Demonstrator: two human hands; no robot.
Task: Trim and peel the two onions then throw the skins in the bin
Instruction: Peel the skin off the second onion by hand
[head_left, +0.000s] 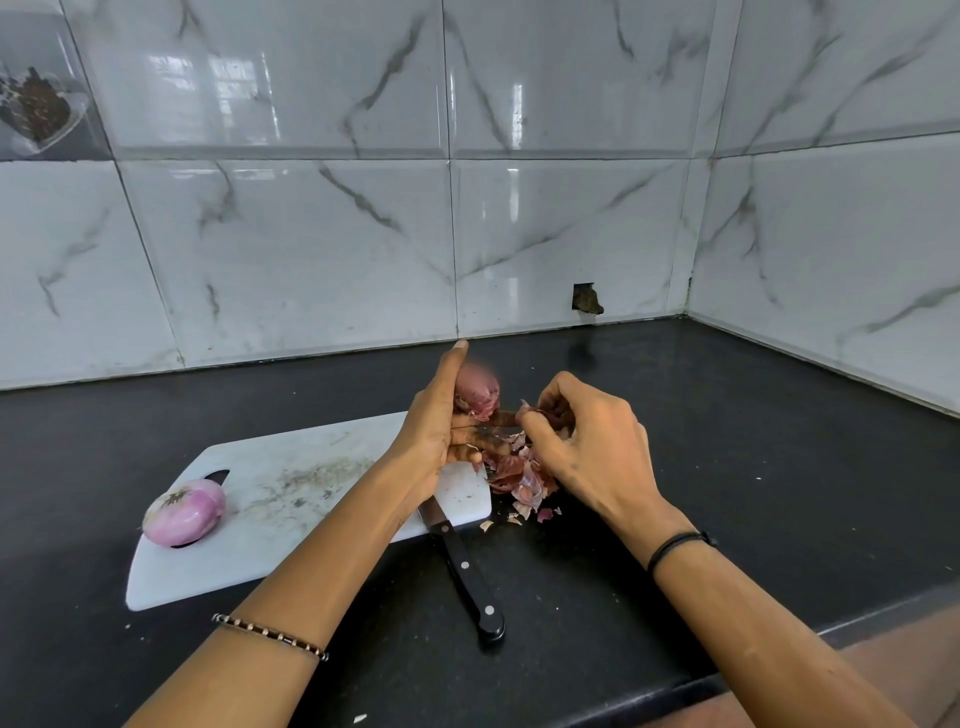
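My left hand (434, 421) holds a red onion (478, 389) up above the right end of the white cutting board (291, 499); dry skin still covers much of it. My right hand (587, 447) pinches a strip of skin (530, 410) beside that onion. A pile of torn skins (519, 480) lies on the black counter just off the board's right edge, under my hands. A peeled pink onion (184, 512) rests on the board's left end. A black-handled knife (470, 577) lies with its blade on the board and its handle toward me.
The black counter (753, 467) runs to a marble-tiled wall behind and on the right, forming a corner. A small hole (587, 300) breaks the wall tile near the counter. The counter's front edge passes at lower right. No bin is in view.
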